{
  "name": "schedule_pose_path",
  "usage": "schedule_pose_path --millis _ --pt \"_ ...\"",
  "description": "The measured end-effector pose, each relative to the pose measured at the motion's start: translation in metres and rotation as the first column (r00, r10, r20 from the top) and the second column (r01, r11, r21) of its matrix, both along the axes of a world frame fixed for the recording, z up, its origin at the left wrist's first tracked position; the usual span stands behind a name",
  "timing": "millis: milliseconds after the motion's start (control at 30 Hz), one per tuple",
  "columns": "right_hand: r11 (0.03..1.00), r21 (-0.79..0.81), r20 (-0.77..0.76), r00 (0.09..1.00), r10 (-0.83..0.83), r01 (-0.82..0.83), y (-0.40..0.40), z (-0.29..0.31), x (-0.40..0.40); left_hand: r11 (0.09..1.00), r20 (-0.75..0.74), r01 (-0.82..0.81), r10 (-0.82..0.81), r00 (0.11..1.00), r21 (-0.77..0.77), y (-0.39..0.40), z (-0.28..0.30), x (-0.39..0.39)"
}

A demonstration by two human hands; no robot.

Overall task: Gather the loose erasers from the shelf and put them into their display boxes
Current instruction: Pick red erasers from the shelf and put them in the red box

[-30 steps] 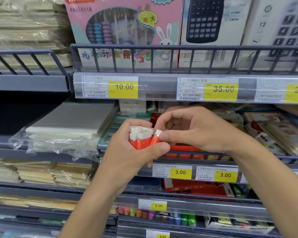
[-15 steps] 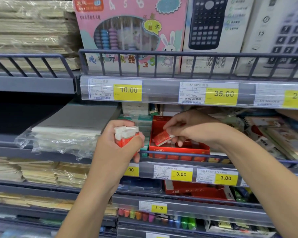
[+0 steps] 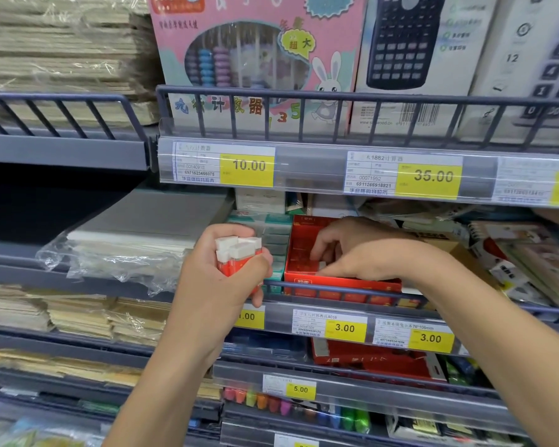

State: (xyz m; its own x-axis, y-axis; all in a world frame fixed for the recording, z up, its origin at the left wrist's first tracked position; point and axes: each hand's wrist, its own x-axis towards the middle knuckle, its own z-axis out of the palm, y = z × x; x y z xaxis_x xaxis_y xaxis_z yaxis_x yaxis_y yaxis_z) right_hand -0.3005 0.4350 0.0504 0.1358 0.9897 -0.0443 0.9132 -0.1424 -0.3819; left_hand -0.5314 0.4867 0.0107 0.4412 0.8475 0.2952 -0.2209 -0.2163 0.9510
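Several erasers (image 3: 238, 253) gripped, abacus box (image 3: 252, 59) above

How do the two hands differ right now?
The left hand is raised in front of the shelf, its grip round a bunch of erasers; the right hand reaches down into the red box. The left shows white eraser ends; what the right holds is unclear. Both are bare.

So the middle shelf (image 3: 352, 290) has a low wire rail along its front. Sitting on it: a red display box (image 3: 339, 280), a teal box (image 3: 276, 233) touching its left side, a plastic-wrapped stack of paper (image 3: 133, 243) further left, and notebooks (image 3: 510, 253) piled off to the right.
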Motion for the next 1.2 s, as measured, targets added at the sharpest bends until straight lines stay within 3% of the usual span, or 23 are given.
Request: schedule_pose_path --millis 400,467,533,633,800,1000,1200 --pt "0.999 0.026 -0.075 0.996 0.038 -0.036 -0.001 -0.003 0.006 0.998 -0.052 0.058 -0.058 0.997 -0.009 -0.005 -0.002 0.005" --pt "0.991 0.134 -0.173 0.985 0.026 -0.003 -0.008 0.003 0.001 0.997 -0.065 0.074 -0.075 0.995 -0.007 -0.007 -0.001 0.006" --pt "0.97 0.242 -0.363 0.929 0.069 0.023 -0.017 0.011 -0.008 0.996 -0.094 0.088 -0.087 0.992 0.001 -0.009 0.001 0.006" --pt "0.961 0.276 -0.517 0.837 0.177 -0.033 -0.031 0.024 -0.025 0.994 -0.159 0.107 -0.1 0.982 0.032 -0.012 0.002 0.007" --pt "0.965 0.207 -0.517 0.82 0.245 -0.159 -0.042 0.035 -0.039 0.986 -0.222 0.138 -0.115 0.968 0.089 -0.015 0.003 0.011" --pt "0.97 0.23 -0.544 0.817 0.192 -0.075 -0.05 0.035 -0.029 0.982 -0.172 0.18 -0.167 0.971 0.06 -0.017 0.003 0.011" --pt "0.961 0.276 -0.599 0.779 0.184 -0.014 -0.062 0.035 -0.02 0.992 -0.082 0.121 -0.118 0.99 0.029 -0.017 0.004 0.014"
